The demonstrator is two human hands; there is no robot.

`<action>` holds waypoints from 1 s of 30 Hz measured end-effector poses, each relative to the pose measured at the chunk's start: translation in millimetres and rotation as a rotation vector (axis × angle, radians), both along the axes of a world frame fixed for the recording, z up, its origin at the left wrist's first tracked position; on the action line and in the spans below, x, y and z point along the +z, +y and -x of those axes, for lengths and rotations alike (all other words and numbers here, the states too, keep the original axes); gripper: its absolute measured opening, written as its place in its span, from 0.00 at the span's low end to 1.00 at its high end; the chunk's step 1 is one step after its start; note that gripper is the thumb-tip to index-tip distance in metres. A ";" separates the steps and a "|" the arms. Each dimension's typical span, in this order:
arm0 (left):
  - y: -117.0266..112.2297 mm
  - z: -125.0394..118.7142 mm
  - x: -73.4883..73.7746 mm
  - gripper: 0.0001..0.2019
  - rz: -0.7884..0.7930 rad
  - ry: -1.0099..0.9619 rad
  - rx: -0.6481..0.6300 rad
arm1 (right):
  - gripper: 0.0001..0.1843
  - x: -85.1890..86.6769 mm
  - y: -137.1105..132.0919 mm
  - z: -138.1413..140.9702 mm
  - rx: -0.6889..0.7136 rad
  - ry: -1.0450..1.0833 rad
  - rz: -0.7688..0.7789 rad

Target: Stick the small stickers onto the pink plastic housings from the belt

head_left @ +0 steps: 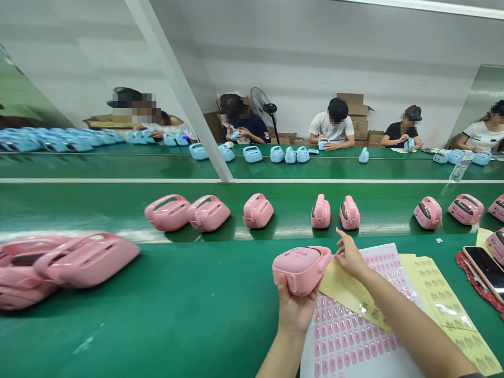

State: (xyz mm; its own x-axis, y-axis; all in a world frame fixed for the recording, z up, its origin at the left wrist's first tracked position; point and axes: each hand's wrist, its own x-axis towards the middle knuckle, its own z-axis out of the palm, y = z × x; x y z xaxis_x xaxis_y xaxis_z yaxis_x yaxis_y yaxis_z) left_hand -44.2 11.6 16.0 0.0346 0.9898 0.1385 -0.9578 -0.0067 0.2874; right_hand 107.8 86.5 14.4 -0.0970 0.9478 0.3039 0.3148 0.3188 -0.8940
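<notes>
Head view: work in progress on one pink handled unit, taken as clock centre. Left hand clamped on it from 6 o'clock, thumb and fingers under its body. Right hand just off the handle at 2 o'clock, fingers bent and raised; cannot tell whether a sticker is pinched at the tips. Hands apart from each other.

Done, as far as visible: the held unit's top face carries printed markings and a dark panel.

Left, by judgement: plenty. White sheet at 5 o'clock holds many rows of pink oval stickers. Loose yellow sheet at 4 o'clock, more yellow sheets between 3 and 4. Clustered pink units at 9 o'clock probably await handling.

Belt row of pink units, 10 to 2 o'clock: finished or not, undetermined. Whether the held unit has received an oval: not shown.
</notes>
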 end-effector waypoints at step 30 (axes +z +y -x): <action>-12.8 -24.0 -5.2 0.42 -0.823 1.586 0.445 | 0.40 75.2 -82.2 -39.3 0.375 0.227 0.263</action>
